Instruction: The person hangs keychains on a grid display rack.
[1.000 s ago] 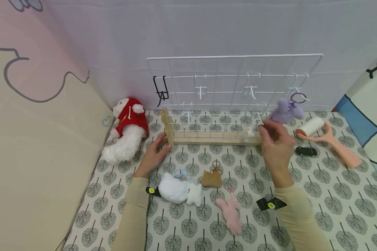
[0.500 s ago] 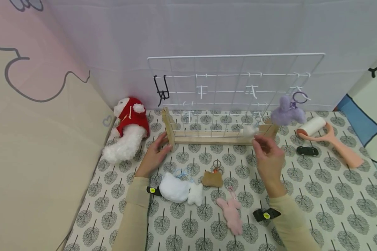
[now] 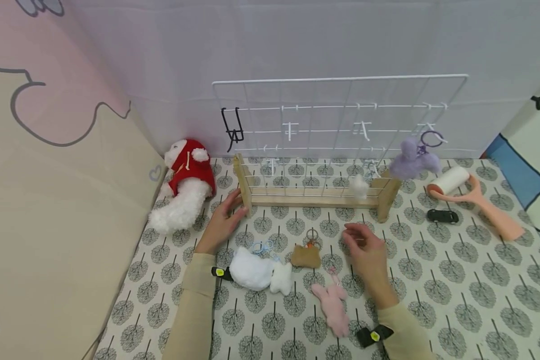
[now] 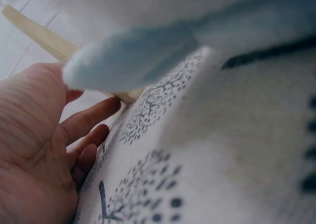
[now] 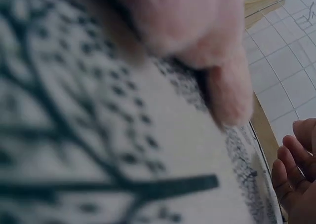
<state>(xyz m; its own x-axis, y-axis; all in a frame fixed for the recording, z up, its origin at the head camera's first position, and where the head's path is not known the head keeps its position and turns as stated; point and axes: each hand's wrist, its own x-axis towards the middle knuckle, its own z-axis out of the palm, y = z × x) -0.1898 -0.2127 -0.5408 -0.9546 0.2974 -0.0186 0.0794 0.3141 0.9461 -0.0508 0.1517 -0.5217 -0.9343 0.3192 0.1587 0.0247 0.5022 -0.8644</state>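
Observation:
My left hand rests against the left wooden leg of a white wire grid rack, its fingers relaxed. My right hand is over the cloth in front of the rack, fingers loosely bent and holding nothing. A small white plush charm hangs from the rack's lower right hook. A purple plush keychain hangs on the upper right hook. Between my hands lie a white plush keychain, a brown plush keychain and a pink plush rabbit.
A white plush toy in a red hoodie is left of the rack. A lint roller and a small black object lie to the right. Several white hooks and a black hook are on the grid.
My right hand has let go of the small white charm, which now hangs from the lower right hook, and has moved down and left toward me. The left hand stays at the leg.

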